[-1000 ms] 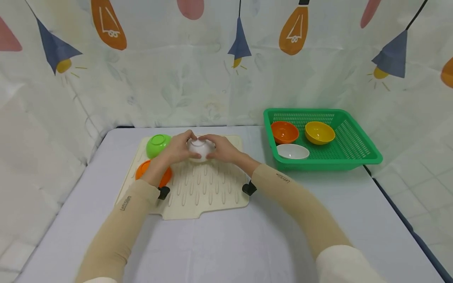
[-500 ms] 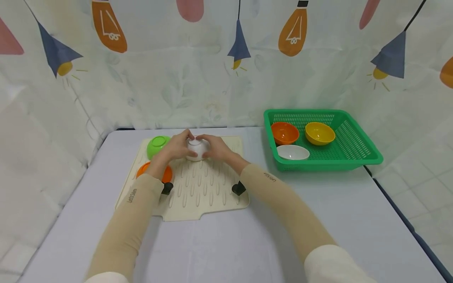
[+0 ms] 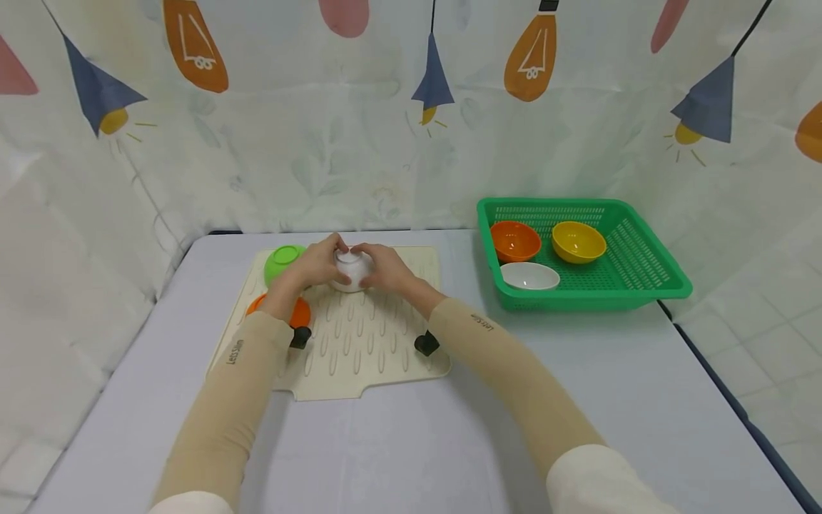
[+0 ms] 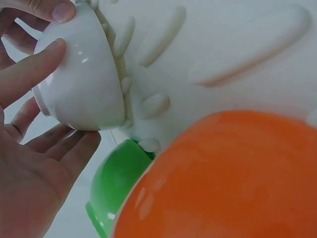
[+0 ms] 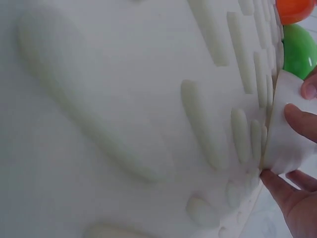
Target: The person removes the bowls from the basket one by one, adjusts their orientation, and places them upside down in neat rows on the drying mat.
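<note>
A white bowl [image 3: 353, 271] sits upside down on a cream ridged draining board [image 3: 359, 357]. My left hand [image 3: 317, 264] holds its left side, with fingers and thumb curved round the wall. On the opposite side my right hand [image 3: 390, 271] grips the same bowl. The left wrist view shows the rim of the white bowl [image 4: 84, 74] down against the ridges. Just left of it stands an upturned green bowl [image 3: 281, 260], partly behind my left hand. An orange bowl [image 3: 300, 314], also upturned, lies nearer me under my left wrist, which hides part of it.
On the right stands a green basket [image 3: 648, 285] holding an orange-red bowl [image 3: 516, 241], a yellow bowl [image 3: 578, 243] and a white dish [image 3: 529, 276]. A white cloth covers the table [image 3: 411, 457]. A patterned curtain [image 3: 359, 143] hangs behind the table.
Both hands have shifted the white bowl a little to the left, closer to the green bowl. My right forearm has swung left with it. The basket and its contents stay put.
</note>
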The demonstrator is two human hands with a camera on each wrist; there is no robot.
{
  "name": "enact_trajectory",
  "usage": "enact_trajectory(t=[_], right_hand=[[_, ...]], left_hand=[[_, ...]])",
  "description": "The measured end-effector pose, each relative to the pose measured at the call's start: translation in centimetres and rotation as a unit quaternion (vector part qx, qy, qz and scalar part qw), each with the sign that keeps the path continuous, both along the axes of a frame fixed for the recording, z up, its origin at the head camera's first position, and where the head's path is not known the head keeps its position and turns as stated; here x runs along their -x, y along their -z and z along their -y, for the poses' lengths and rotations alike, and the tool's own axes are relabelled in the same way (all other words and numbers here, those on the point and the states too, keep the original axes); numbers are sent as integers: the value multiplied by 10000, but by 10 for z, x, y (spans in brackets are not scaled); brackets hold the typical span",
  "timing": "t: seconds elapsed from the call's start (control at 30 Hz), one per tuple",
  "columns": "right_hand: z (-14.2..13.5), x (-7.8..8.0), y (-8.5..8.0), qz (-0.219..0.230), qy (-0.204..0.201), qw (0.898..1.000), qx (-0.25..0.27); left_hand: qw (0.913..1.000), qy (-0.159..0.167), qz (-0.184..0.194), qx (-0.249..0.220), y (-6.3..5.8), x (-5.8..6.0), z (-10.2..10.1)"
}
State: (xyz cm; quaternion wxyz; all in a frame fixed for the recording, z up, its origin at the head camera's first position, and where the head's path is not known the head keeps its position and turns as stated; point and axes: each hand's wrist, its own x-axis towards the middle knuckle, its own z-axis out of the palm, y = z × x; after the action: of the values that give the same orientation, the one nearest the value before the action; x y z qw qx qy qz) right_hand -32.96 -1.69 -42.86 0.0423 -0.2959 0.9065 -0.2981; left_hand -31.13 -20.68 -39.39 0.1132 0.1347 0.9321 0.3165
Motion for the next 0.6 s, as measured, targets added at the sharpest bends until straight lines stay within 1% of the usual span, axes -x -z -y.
enact_trajectory(t=[0.2,0.37,0.5,0.6], right_hand=[[5,-3,-2,-78,63,9999,-60],[6,-6,-6,17,91,9999,-140],[4,-6,-7,83,-118,9996,-225],[0,-7,-7,178,-278,9990,-317]], left_hand=[[9999,36,67,134,-3,0,3],[9997,47,96,200,-7,-1,3],[9997,43,100,211,-8,-2,3],[9996,72,74,246,-7,-3,3]])
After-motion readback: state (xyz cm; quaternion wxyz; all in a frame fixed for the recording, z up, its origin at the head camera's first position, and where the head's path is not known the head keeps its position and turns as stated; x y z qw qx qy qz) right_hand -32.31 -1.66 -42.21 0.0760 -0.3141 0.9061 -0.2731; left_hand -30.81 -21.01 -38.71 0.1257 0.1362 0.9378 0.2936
